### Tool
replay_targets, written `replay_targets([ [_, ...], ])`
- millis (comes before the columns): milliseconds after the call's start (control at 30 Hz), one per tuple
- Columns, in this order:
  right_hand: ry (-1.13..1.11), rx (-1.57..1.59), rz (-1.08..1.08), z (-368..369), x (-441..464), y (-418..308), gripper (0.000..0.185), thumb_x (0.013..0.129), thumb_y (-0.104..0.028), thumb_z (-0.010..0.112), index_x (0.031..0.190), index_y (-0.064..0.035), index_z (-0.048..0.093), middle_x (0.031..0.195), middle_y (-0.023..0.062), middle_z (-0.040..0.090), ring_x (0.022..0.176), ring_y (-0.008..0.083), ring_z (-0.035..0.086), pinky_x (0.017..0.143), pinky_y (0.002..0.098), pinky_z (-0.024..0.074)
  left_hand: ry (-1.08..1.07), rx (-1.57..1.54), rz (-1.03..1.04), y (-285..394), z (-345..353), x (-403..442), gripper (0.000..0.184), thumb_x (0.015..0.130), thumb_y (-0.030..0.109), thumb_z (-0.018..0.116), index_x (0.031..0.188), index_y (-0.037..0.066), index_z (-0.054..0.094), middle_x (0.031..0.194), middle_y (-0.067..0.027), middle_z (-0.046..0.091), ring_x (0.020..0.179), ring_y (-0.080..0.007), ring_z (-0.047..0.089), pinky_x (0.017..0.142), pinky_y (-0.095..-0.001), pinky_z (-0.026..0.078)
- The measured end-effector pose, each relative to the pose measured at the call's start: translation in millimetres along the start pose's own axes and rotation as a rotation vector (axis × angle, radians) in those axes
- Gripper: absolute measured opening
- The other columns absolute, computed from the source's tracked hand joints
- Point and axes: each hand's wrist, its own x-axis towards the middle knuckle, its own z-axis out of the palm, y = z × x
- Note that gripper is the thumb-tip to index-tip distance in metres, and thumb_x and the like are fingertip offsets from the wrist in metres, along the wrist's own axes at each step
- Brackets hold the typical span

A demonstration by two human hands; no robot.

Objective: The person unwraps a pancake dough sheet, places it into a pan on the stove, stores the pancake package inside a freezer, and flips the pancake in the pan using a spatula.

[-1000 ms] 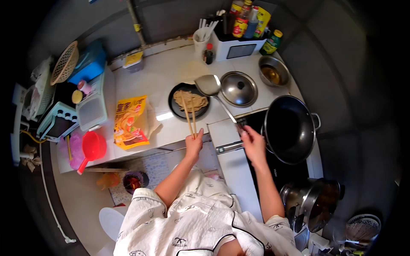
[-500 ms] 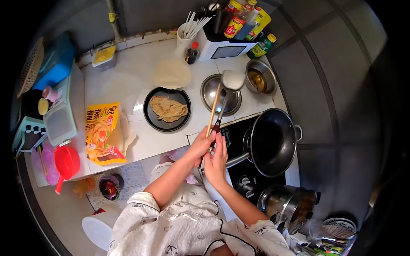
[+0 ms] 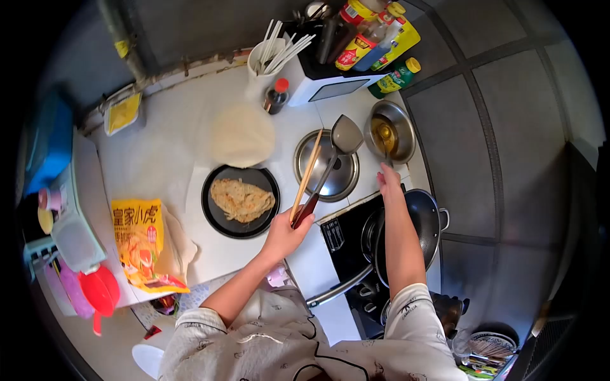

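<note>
My left hand (image 3: 287, 233) is closed round a spatula (image 3: 347, 134) with a dark red handle and a pair of chopsticks (image 3: 309, 166). Both point up over a round metal lid (image 3: 327, 176). At the near rim of a metal bowl (image 3: 410, 130), the fingers of my right hand (image 3: 389, 179) meet the handle of a spoon (image 3: 384, 132) and look closed on its end. The spoon's head sits in yellowish oil. Below my right forearm is a black wok (image 3: 424, 216), partly covered by the arm. A folded browned pancake (image 3: 243, 200) lies in a black round pan (image 3: 213, 223).
A pale round wrapper sheet (image 3: 243, 134) lies behind the pan. A yellow food bag (image 3: 145, 244) stands at left, near a red ladle (image 3: 100, 291). A small sauce bottle (image 3: 276, 96), a straw cup (image 3: 260, 79) and several bottles line the back. The wok rests on a black stove (image 3: 335, 238).
My right hand has left the spatula handle and moved right and forward to the metal bowl. My left hand keeps the spatula and chopsticks, now lower and farther left in view.
</note>
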Motion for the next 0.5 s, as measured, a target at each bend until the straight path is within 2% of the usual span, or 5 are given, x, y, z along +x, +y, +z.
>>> replay_targets([
  [100,0.098,0.222,-0.072,7.5,14.5,-10.3,0.033,0.075,-0.012,0.067,0.097,0.0035,0.047,0.086,0.0077,0.052,0.07,0.0145,0.051,0.058,0.0268,0.0438,-0.051,-0.091,-0.046,-0.1,-2.7,14.0,0.019,0.084,0.019,0.056,0.085,0.0,0.056,0.056,0.0045,0.042,0.051,-0.0049,0.035,0.045,-0.0227,0.031],
  [233,0.364,0.43,-0.177,23.0,30.7,-33.2,0.029,0.077,-0.011,0.066,0.095,0.0047,0.051,0.087,0.0091,0.055,0.07,0.0153,0.055,0.064,0.0278,0.0491,-0.065,-0.198,-0.09,-2.2,-1.6,27.2,0.018,0.085,0.02,0.055,0.085,0.002,0.057,0.057,0.0047,0.045,0.048,-0.0031,0.038,0.043,-0.0207,0.031],
  [267,0.419,0.487,-0.203,26.6,33.9,-40.1,0.029,0.078,-0.012,0.066,0.096,0.005,0.051,0.088,0.0097,0.055,0.07,0.0157,0.056,0.066,0.0283,0.0507,-0.067,-0.172,-0.037,-6.6,-0.4,31.1,0.018,0.085,0.021,0.055,0.085,0.003,0.057,0.057,0.0044,0.047,0.047,-0.0024,0.039,0.042,-0.0197,0.031],
  [367,0.227,0.683,-0.136,28.4,41.8,-56.5,0.023,0.08,-0.009,0.061,0.096,0.0049,0.053,0.088,0.0109,0.056,0.071,0.0167,0.059,0.068,0.0263,0.0526,-0.097,-0.176,-0.134,-1.9,1.6,37.7,0.022,0.083,0.021,0.056,0.083,-0.001,0.056,0.054,0.0012,0.044,0.052,-0.0057,0.038,0.047,-0.0236,0.034],
  [500,0.461,0.352,-0.26,30.4,15.5,-81.5,0.013,0.082,-0.002,0.052,0.089,0.0075,0.056,0.086,0.0127,0.058,0.068,0.0181,0.062,0.061,0.0244,0.054,-0.108,-0.222,-0.116,-1.8,6.0,40.9,0.022,0.084,0.021,0.055,0.082,-0.001,0.055,0.053,0.0015,0.043,0.05,-0.006,0.037,0.046,-0.0241,0.033],
])
